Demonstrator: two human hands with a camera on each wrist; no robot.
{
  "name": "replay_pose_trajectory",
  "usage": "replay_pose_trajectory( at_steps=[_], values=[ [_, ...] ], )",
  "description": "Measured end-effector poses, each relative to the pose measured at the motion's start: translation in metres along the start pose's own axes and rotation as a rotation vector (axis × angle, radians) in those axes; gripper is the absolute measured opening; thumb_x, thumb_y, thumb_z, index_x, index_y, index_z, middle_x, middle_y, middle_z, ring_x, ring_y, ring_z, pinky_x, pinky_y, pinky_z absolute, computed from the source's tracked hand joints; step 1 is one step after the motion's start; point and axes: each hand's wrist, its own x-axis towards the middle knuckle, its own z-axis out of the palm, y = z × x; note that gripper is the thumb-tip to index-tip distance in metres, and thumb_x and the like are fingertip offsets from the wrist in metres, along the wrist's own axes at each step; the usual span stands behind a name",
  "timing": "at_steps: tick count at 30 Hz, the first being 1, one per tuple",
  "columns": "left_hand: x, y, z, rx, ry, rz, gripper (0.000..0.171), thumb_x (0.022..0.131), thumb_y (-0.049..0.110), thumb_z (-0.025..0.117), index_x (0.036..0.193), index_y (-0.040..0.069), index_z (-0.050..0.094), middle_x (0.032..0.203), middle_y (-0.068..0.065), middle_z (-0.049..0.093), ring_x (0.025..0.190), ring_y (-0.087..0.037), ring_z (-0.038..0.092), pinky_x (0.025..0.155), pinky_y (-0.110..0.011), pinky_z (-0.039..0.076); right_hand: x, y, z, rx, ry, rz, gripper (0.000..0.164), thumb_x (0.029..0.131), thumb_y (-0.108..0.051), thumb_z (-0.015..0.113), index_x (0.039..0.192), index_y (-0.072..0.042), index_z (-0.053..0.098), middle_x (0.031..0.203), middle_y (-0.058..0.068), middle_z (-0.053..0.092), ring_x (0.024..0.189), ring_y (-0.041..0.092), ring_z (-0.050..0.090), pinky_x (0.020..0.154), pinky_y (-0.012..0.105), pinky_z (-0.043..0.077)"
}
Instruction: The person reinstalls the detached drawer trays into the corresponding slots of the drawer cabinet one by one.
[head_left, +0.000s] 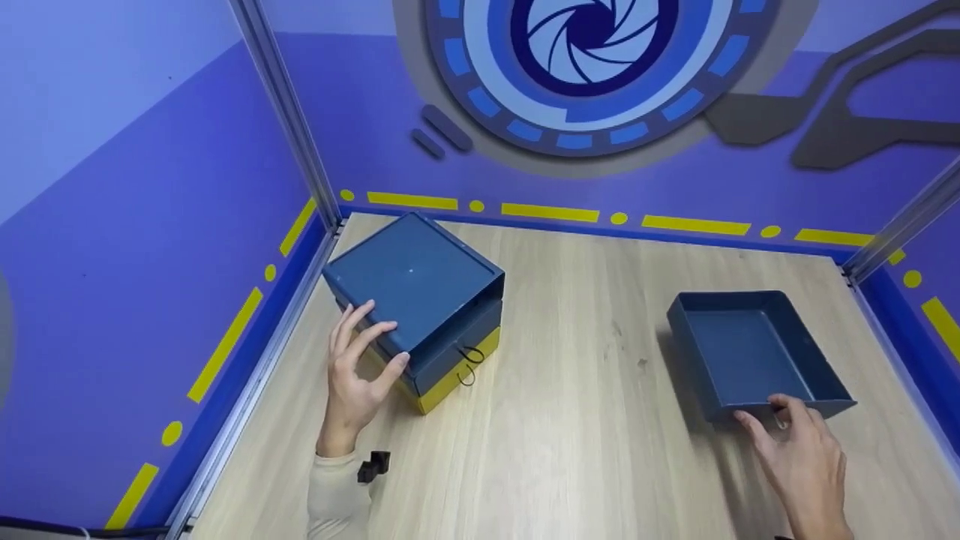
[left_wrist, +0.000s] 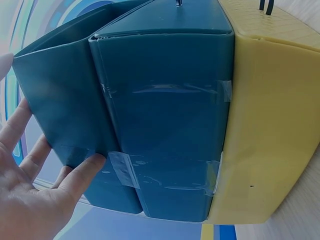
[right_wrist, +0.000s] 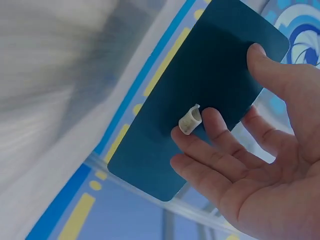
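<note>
On the left of the head view stands a stack of drawer boxes, a blue top box point(head_left: 416, 274) over a blue middle box point(left_wrist: 165, 110) and a yellow one point(left_wrist: 270, 120). My left hand point(head_left: 355, 382) touches the top box's left side and upper edge with spread, fairly straight fingers. The top box's front shows an open slot. My right hand point(head_left: 806, 454) grips a separate blue drawer point(head_left: 742, 352) by its front panel, thumb on the face and index finger over the rim. Beside the fingers, a small white hollow knob point(right_wrist: 190, 120) protrudes from that panel. The drawer's inside is bare.
Black loop handles point(head_left: 471, 354) stick out from the stack's front. Wooden tabletop point(head_left: 570, 390) lies between stack and drawer. Blue-purple printed walls point(head_left: 360, 112) and metal corner posts point(head_left: 289, 112) enclose the back and sides. A black mount point(head_left: 373, 466) sits at the left sleeve.
</note>
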Motion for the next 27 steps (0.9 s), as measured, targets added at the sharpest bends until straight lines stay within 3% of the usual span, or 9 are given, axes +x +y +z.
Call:
replay_pose_trajectory(
  at_steps=[7, 11, 15, 18, 24, 27],
  values=[
    [0.0, 0.0, 0.001, 0.007, 0.003, -0.008, 0.041, 0.085, 0.018, 0.084, 0.125, 0.019, 0.077, 0.16, -0.014, 0.053, 0.159, -0.047, 0.027, 0.121, -0.082, 0.013, -0.005, -0.022, 0.002, 0.03, 0.066, -0.128, 0.05, 0.081, -0.023, 0.093, 0.118, 0.002, 0.069, 0.101, 0.024, 0.071, 0.089, 0.043, 0.068, 0.078, 0.062, 0.05],
    [-0.001, 0.001, 0.0, 0.008, 0.001, -0.022, 0.04, 0.085, 0.017, 0.083, 0.125, 0.019, 0.077, 0.16, -0.014, 0.052, 0.16, -0.047, 0.026, 0.121, -0.083, 0.014, -0.007, -0.034, 0.001, 0.05, 0.088, -0.189, 0.049, 0.077, -0.022, 0.095, 0.114, 0.0, 0.071, 0.095, 0.02, 0.072, 0.077, 0.036, 0.066, 0.064, 0.047, 0.05],
    [-0.001, 0.001, 0.001, 0.006, -0.001, -0.031, 0.039, 0.086, 0.017, 0.082, 0.124, 0.019, 0.077, 0.16, -0.014, 0.053, 0.16, -0.046, 0.026, 0.12, -0.083, 0.014, -0.012, -0.045, -0.002, 0.042, 0.086, -0.241, 0.049, 0.075, -0.02, 0.097, 0.112, -0.001, 0.072, 0.094, 0.019, 0.072, 0.066, 0.023, 0.057, 0.054, 0.032, 0.041],
    [-0.002, 0.002, 0.001, 0.0, 0.001, -0.035, 0.039, 0.085, 0.017, 0.082, 0.124, 0.018, 0.077, 0.16, -0.015, 0.053, 0.16, -0.046, 0.026, 0.12, -0.084, 0.014, -0.016, -0.053, -0.004, 0.047, 0.085, -0.276, 0.049, 0.074, -0.018, 0.098, 0.112, -0.002, 0.072, 0.095, 0.018, 0.072, 0.062, 0.016, 0.051, 0.05, 0.028, 0.036],
    [-0.001, 0.0, 0.002, -0.004, 0.008, -0.017, 0.04, 0.085, 0.017, 0.083, 0.125, 0.018, 0.077, 0.16, -0.015, 0.052, 0.16, -0.047, 0.026, 0.121, -0.082, 0.013, -0.025, -0.066, -0.005, 0.121, 0.085, -0.341, 0.047, 0.072, -0.014, 0.098, 0.111, -0.004, 0.074, 0.095, 0.013, 0.073, 0.072, 0.022, 0.059, 0.053, 0.02, 0.035],
    [-0.001, 0.0, 0.002, -0.001, 0.007, -0.011, 0.041, 0.085, 0.018, 0.084, 0.125, 0.019, 0.077, 0.161, -0.014, 0.052, 0.16, -0.047, 0.026, 0.122, -0.081, 0.013, -0.028, -0.074, -0.005, 0.147, 0.068, -0.372, 0.047, 0.071, -0.013, 0.099, 0.111, -0.006, 0.074, 0.094, 0.009, 0.072, 0.075, 0.017, 0.059, 0.057, 0.016, 0.035]
  ],
)
